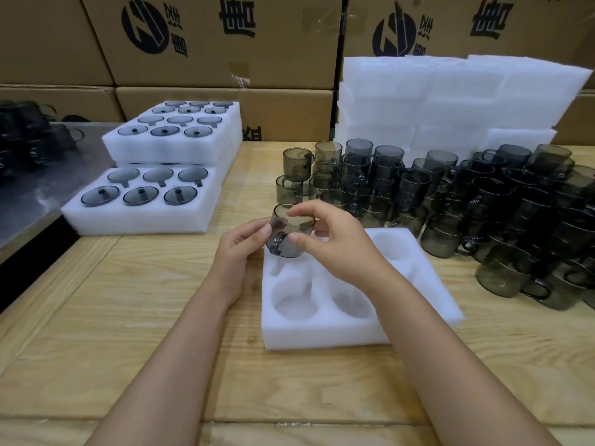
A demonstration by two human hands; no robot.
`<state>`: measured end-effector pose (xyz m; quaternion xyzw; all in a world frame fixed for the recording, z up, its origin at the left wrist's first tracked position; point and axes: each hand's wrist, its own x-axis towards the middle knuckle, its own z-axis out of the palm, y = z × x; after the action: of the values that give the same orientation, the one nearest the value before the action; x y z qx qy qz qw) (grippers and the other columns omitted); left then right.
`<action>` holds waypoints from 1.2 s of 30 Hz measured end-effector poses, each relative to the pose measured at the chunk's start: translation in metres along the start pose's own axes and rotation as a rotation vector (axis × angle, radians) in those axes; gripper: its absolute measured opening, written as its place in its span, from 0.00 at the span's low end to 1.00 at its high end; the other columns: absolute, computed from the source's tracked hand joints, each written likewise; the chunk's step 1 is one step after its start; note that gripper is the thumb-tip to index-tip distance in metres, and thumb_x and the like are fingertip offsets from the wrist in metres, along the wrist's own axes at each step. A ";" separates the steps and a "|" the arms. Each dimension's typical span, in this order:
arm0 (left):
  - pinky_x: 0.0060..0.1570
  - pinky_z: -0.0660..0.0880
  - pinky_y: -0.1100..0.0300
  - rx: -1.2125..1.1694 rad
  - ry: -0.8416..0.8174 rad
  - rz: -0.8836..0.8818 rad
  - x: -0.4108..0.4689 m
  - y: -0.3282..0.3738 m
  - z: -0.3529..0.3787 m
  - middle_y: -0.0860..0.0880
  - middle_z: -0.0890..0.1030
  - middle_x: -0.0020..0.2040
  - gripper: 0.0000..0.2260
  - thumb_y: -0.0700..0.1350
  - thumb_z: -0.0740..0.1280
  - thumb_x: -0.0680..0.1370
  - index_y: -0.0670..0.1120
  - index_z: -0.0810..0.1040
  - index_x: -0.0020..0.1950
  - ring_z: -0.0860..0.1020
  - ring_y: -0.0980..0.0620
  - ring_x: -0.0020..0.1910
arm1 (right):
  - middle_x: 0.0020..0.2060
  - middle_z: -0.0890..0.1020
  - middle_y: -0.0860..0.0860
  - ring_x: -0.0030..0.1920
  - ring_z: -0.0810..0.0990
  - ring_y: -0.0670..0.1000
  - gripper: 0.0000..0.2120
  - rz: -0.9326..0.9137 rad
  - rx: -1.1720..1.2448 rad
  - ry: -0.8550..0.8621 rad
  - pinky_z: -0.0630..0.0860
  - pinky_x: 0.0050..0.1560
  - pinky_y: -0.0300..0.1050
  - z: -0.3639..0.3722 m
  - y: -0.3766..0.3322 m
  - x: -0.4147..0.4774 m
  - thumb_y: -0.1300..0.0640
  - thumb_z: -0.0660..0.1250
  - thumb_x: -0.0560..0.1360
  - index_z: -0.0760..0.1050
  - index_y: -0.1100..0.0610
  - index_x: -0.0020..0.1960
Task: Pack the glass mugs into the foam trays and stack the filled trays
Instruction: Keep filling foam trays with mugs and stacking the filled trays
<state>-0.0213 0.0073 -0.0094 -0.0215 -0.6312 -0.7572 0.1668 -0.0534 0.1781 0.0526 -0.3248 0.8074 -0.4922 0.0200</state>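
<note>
A smoky grey glass mug [287, 232] hangs tilted above the far left corner of a white foam tray [325, 329] on the wooden table. My left hand [243, 249] pinches the mug's left side near its dark handle. My right hand [335, 239] grips its rim and right side with thumb and fingers. The tray's round pockets that show hold nothing; my right arm hides part of it. Many more grey glass mugs [450, 201] stand in stacked rows on the right. Filled foam trays [154, 169] with mugs set in their pockets sit stacked at the left.
A tall pile of blank white foam pieces [450, 101] stands behind the mugs. Cardboard boxes [219, 43] wall off the back. A metal surface [38, 185] with more dark glassware lies at the far left, beyond the table's edge.
</note>
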 end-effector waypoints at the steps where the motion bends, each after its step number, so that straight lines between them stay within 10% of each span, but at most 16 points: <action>1: 0.54 0.75 0.54 0.000 -0.008 -0.010 0.000 0.000 0.000 0.43 0.84 0.52 0.12 0.47 0.66 0.73 0.46 0.84 0.52 0.80 0.45 0.53 | 0.55 0.78 0.41 0.57 0.75 0.45 0.16 0.016 0.010 0.004 0.72 0.61 0.48 0.000 0.000 0.000 0.57 0.71 0.72 0.75 0.47 0.58; 15: 0.39 0.78 0.65 0.067 0.030 -0.099 0.004 -0.002 0.006 0.54 0.85 0.46 0.14 0.32 0.57 0.80 0.44 0.77 0.58 0.83 0.57 0.44 | 0.63 0.70 0.48 0.62 0.69 0.48 0.29 0.012 -0.328 -0.140 0.62 0.55 0.35 -0.004 0.003 0.008 0.52 0.69 0.74 0.65 0.53 0.72; 30: 0.56 0.75 0.54 0.091 0.065 -0.025 0.006 0.005 0.022 0.45 0.81 0.57 0.12 0.39 0.57 0.82 0.43 0.79 0.57 0.79 0.47 0.57 | 0.59 0.76 0.46 0.56 0.72 0.45 0.26 0.072 -0.269 -0.258 0.68 0.51 0.40 -0.013 0.005 0.018 0.47 0.72 0.70 0.71 0.47 0.66; 36: 0.29 0.69 0.64 0.102 0.004 -0.038 0.004 0.002 0.025 0.49 0.79 0.45 0.17 0.31 0.56 0.79 0.41 0.72 0.66 0.73 0.56 0.31 | 0.64 0.75 0.53 0.67 0.68 0.56 0.17 0.060 -0.541 -0.180 0.63 0.67 0.53 0.006 0.009 0.033 0.51 0.52 0.81 0.71 0.54 0.66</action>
<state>-0.0290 0.0303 -0.0017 0.0003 -0.6689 -0.7271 0.1546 -0.0817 0.1580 0.0514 -0.3368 0.9136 -0.2271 0.0188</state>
